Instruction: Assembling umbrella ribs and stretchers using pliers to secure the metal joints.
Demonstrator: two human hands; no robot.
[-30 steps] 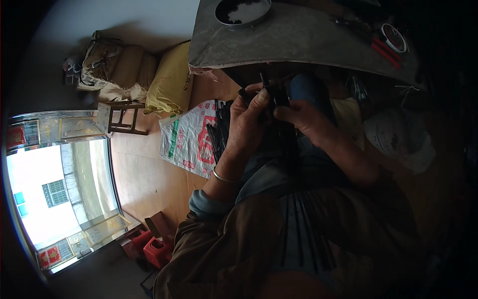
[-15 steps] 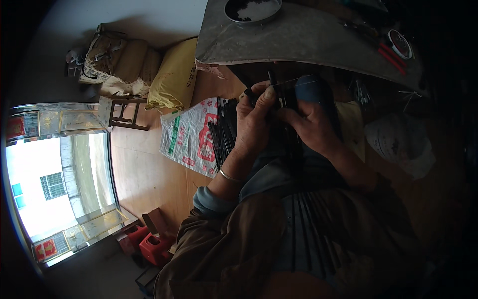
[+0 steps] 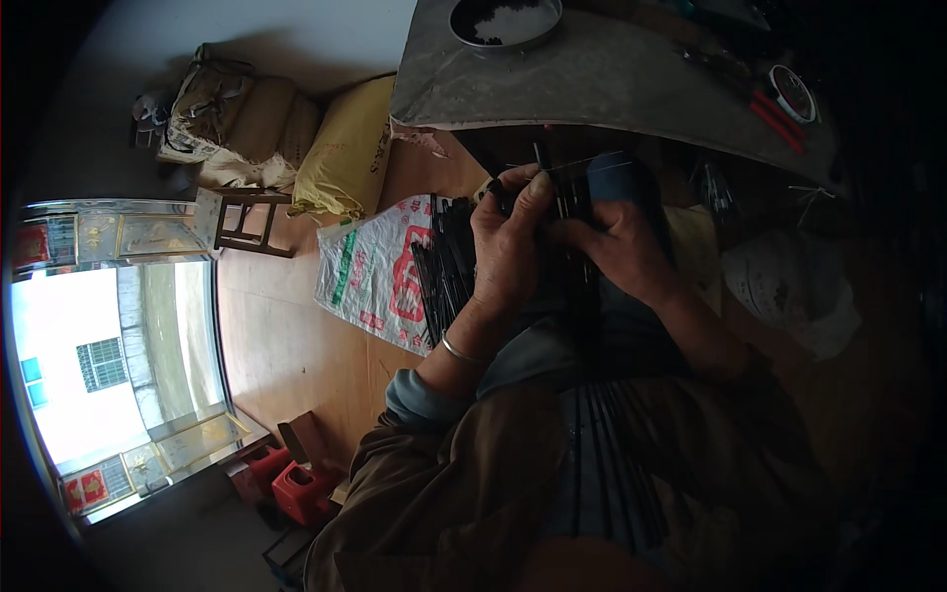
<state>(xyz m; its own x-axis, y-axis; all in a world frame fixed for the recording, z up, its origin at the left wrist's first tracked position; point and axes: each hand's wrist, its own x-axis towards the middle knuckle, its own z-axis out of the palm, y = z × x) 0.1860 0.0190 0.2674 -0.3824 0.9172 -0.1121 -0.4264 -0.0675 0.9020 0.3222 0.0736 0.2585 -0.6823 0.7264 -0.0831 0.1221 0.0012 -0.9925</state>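
My left hand [image 3: 510, 232], with a pale bracelet at its wrist, is closed round a slim black rod [image 3: 540, 155] whose end sticks up past the thumb. My right hand [image 3: 623, 255] is closed just beside it, thumb toward the left hand; what its fingers pinch is too dark to make out. A thin pale wire or thread [image 3: 604, 160] stretches rightward from near the rod's top. Between and below the hands stand more dark rods, poorly lit. Several long black rods [image 3: 604, 454] lie across my lap.
Many black rods [image 3: 449, 257] lie on a printed white sack [image 3: 360, 271] at left. Ahead, a grey table [image 3: 493, 89] carries a metal bowl [image 3: 505, 22] with white and black bits and red-handled pliers [image 3: 779, 123]. A wooden stool [image 3: 252, 222] and a yellow sack [image 3: 345, 148] stand farther left.
Both hands stay close together in nearly the same place, with only a slight shift. The whole view has moved a little.
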